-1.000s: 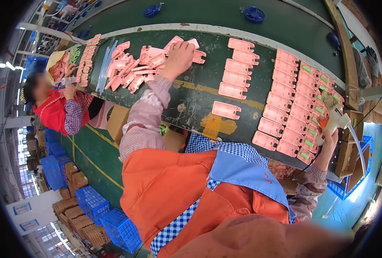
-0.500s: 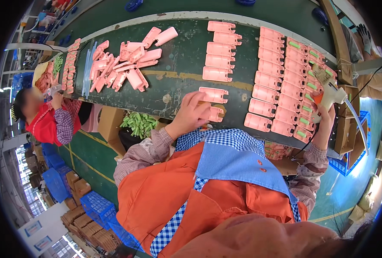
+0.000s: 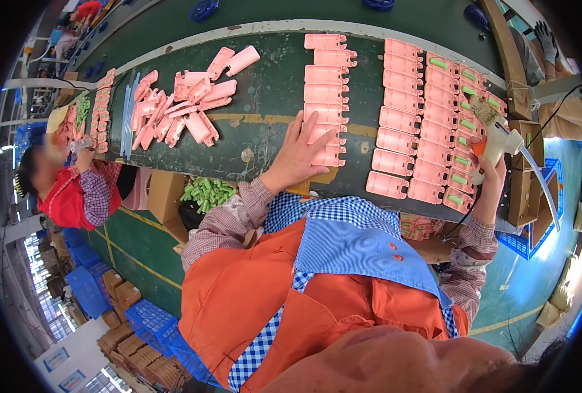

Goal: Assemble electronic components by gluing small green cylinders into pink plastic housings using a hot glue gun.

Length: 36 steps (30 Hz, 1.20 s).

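Note:
My left hand [image 3: 296, 154] lies spread over the near end of a column of pink plastic shells [image 3: 324, 93], its fingertips on the nearest pieces. The shells in that column sit edge to edge. In my right hand [image 3: 494, 180] is a white hot glue gun [image 3: 498, 145] with an orange trigger and a pale glue stick trailing from its back. Its nozzle end is over the rightmost rows of shells, which carry small green pieces [image 3: 461, 161]. Between the two hands stand further columns of pink shells [image 3: 396, 141].
A loose heap of pink shells [image 3: 202, 126] and pale blue sticks [image 3: 128, 114] lie on the left of the dark green table [image 3: 252, 134]. Green pieces [image 3: 206, 190] fill a container below the edge. A co-worker [image 3: 75, 187] sits far left. Cardboard boxes [image 3: 527, 190] stand right.
My left hand has spread out and moved away from me, and the two nearest shells have slid up against the rest of their column. My right hand still holds the glue gun.

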### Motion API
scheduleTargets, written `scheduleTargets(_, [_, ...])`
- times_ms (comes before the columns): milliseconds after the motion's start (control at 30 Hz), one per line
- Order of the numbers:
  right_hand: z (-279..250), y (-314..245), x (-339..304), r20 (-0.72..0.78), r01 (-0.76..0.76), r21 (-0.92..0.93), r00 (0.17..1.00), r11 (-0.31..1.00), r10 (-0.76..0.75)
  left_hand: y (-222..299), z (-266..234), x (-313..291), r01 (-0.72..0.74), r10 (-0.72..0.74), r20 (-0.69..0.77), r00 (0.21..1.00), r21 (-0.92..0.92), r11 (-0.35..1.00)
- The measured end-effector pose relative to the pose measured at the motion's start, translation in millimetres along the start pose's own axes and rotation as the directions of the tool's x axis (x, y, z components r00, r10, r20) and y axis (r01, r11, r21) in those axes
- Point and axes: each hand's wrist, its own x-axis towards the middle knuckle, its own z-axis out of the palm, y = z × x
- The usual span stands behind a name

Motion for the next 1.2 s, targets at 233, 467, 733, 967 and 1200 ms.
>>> scheduleTargets(233, [6,-3,1,0.032,0.037,0.026,0.999,0.999,-0.037,1,3,19,0.006,-0.007,0.028,1.000,0.033,0.999])
scheduleTargets(467, [14,-17,-3,0.008,-0.052,-0.019,0.999,0.998,0.052,-3,-2,16,0.032,-0.033,-0.040,0.999,-0.017,0.999])
scheduleTargets(733, [21,-21,-1,0.034,-0.024,0.013,0.999,1.000,0.024,-87,-1,125,0.019,-0.049,-0.377,0.925,-0.083,0.996])
scheduleTargets(967, [23,-27,-5,0.014,0.011,-0.009,1.000,1.000,-0.011,-101,29,198,-0.002,0.005,-0.391,0.920,0.008,1.000])
scheduleTargets(1200, [16,-15,2,0.083,0.004,0.029,0.997,1.000,-0.006,-68,51,223,-0.089,0.107,-0.354,0.929,0.067,0.994])
